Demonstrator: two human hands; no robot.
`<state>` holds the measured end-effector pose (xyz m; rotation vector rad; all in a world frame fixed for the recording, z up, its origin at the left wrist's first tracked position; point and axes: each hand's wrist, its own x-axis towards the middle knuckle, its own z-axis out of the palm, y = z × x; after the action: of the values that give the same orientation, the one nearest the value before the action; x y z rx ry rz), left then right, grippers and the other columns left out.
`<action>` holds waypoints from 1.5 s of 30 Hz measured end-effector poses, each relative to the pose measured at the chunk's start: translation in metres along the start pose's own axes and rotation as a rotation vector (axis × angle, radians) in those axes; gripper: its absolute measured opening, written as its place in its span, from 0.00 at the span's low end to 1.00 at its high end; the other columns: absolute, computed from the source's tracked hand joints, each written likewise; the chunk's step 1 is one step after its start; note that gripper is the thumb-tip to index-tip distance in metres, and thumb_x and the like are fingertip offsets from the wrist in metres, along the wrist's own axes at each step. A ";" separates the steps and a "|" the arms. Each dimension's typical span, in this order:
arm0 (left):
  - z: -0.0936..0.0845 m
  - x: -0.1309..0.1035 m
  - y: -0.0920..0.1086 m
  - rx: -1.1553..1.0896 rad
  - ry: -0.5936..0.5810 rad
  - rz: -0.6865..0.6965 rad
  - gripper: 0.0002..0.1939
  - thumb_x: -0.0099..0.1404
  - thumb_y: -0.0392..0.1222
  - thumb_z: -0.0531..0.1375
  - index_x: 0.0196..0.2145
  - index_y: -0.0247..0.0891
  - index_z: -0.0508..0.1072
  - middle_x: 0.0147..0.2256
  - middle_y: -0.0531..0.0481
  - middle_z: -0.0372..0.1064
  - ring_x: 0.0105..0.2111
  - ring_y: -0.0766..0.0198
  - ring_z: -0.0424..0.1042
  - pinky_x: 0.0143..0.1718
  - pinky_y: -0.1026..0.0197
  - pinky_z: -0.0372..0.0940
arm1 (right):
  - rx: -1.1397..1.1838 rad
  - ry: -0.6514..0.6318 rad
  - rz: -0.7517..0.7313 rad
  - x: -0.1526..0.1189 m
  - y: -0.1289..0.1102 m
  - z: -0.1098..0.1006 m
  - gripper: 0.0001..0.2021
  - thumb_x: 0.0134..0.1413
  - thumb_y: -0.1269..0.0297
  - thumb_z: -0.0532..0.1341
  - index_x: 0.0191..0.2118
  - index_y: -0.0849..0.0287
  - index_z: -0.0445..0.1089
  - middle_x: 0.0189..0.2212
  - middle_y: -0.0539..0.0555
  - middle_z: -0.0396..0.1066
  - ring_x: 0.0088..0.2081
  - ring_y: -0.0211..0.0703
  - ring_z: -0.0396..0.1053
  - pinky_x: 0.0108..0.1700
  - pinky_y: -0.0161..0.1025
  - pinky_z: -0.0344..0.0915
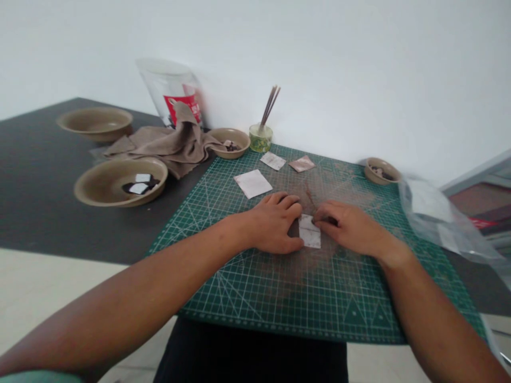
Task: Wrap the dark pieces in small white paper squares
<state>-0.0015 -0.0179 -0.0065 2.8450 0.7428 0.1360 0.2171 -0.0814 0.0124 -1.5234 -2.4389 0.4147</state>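
Note:
A small whitish square piece (310, 234) with a dark line across it lies on the green cutting mat (279, 298). My left hand (275, 223) rests on the mat at the piece's left side, fingers apart, thumb at its lower left edge. At the upper right corner of the piece, my right hand (345, 226) has its fingers pinched together; what they hold is too small to make out. Farther back on the mat lie a larger white square (253, 184), a speckled white piece (273, 160) and a brownish piece (302, 164). Brown dust covers the middle of the mat.
At left are an empty bowl (96, 121), a bowl with black and white pieces (91, 186) and a brown cloth (159, 143). Behind stand a clear container (159, 85), a small bowl (229, 135) and a green jar with sticks (261, 139). Another bowl (381, 175) and plastic bag (435, 207) are right.

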 end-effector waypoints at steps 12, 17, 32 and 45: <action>0.000 0.000 0.001 -0.001 -0.020 -0.010 0.29 0.62 0.61 0.56 0.52 0.36 0.63 0.65 0.36 0.49 0.66 0.40 0.48 0.65 0.44 0.47 | 0.056 -0.109 -0.057 -0.001 0.002 -0.003 0.03 0.61 0.68 0.60 0.37 0.56 0.72 0.35 0.51 0.72 0.37 0.42 0.70 0.40 0.38 0.63; 0.000 0.000 0.000 -0.011 -0.017 -0.009 0.29 0.62 0.61 0.56 0.52 0.36 0.62 0.64 0.36 0.52 0.66 0.41 0.48 0.65 0.44 0.48 | 0.020 -0.011 -0.056 0.002 -0.001 0.000 0.05 0.62 0.69 0.58 0.39 0.58 0.71 0.38 0.53 0.73 0.41 0.44 0.70 0.44 0.41 0.63; -0.001 0.001 0.001 -0.033 -0.034 -0.034 0.29 0.62 0.61 0.56 0.52 0.37 0.62 0.65 0.37 0.50 0.66 0.41 0.47 0.65 0.43 0.47 | 0.012 -0.096 -0.018 -0.002 0.000 -0.007 0.03 0.61 0.68 0.60 0.37 0.57 0.71 0.35 0.52 0.71 0.37 0.42 0.69 0.40 0.39 0.62; 0.000 0.001 0.000 -0.041 -0.024 -0.011 0.27 0.62 0.60 0.56 0.50 0.38 0.63 0.64 0.38 0.53 0.66 0.42 0.49 0.65 0.44 0.48 | 0.046 -0.108 -0.097 0.002 -0.004 -0.001 0.04 0.62 0.68 0.59 0.37 0.56 0.71 0.36 0.52 0.74 0.39 0.44 0.70 0.43 0.41 0.63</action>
<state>-0.0005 -0.0177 -0.0063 2.7980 0.7415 0.1135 0.2131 -0.0815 0.0145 -1.3912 -2.5538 0.5433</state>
